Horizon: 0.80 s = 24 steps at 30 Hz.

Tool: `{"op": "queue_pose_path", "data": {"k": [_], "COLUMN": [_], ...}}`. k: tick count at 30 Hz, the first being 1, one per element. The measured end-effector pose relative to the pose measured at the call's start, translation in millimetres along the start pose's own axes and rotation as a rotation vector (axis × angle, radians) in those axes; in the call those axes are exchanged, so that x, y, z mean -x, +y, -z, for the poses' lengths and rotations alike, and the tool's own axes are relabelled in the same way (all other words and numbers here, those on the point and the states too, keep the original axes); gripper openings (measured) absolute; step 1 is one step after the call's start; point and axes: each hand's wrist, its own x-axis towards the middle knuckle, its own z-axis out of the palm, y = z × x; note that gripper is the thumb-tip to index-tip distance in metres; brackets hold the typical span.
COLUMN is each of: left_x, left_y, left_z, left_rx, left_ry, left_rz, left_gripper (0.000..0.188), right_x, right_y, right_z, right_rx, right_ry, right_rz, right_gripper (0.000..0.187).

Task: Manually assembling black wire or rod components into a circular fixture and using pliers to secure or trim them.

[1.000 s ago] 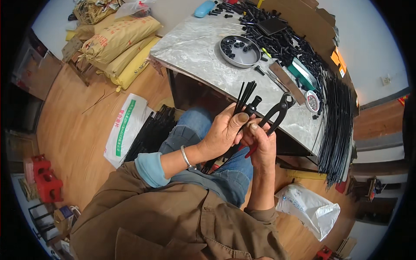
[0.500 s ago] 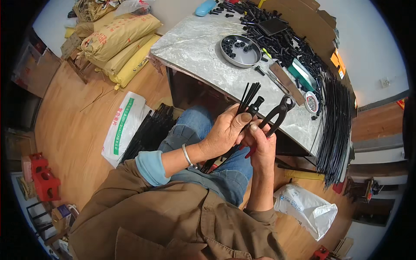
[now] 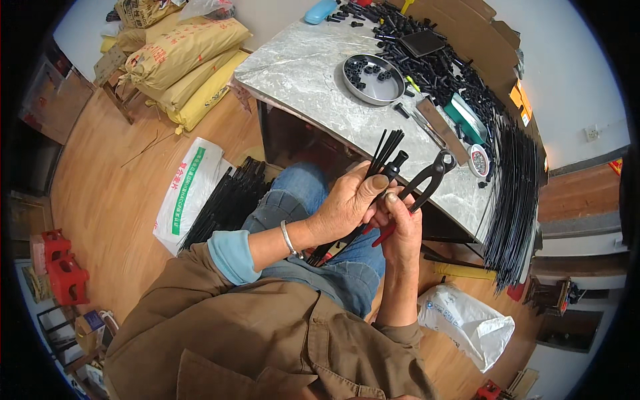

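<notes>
My left hand (image 3: 347, 199) is closed around a bundle of thin black rods (image 3: 388, 148) and a short black tubular fitting (image 3: 399, 161). The rods fan out above the fist, and more of their length shows below it. Close beside it, my right hand (image 3: 404, 232) grips a pair of pincers (image 3: 435, 173) with a black head and red handles. The pincers' head points up and right, toward the table edge. Both hands meet in front of my knees, and the fingers of my right hand touch or nearly touch the left; overlap hides the exact contact.
On the marble-patterned table (image 3: 297, 63) stand a round metal bowl (image 3: 375, 99) of small black parts, a heap of black fittings (image 3: 390, 27), a green box (image 3: 467, 119) and long black rods (image 3: 510, 200). A white sack (image 3: 187, 190) and more rods (image 3: 223, 200) lie on the floor.
The pincers have turned slightly in my right hand, and more of a red handle shows. My left hand keeps its hold on the rods and fitting.
</notes>
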Motion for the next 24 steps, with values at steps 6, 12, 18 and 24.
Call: {"op": "queue_pose_path", "data": {"k": [6,12,18,24], "left_x": [-0.1,0.0,2.9,2.2], "left_y": [-0.1,1.7,5.4,5.1], "left_z": [-2.3,-2.8,-3.5,-2.3], "left_rx": [0.024,0.02,-0.014,-0.064], "left_ry": [-0.01,-0.015,0.004,0.014], "left_rz": [0.019,0.032,0.059,0.07], "left_gripper": [0.049,0.048,0.047,0.052], "right_x": [3.3,5.9,11.1,12.0], "right_y": [-2.4,1.9,-8.4,0.1], "right_z": [-3.1,-0.1,-15.3,-13.4], "right_rx": [0.035,0.113,0.4,0.482], "right_ry": [0.024,0.074,0.163,0.234], "right_rz": [0.032,0.081,0.249,0.29], "right_gripper": [0.015,0.017,0.015,0.013]}}
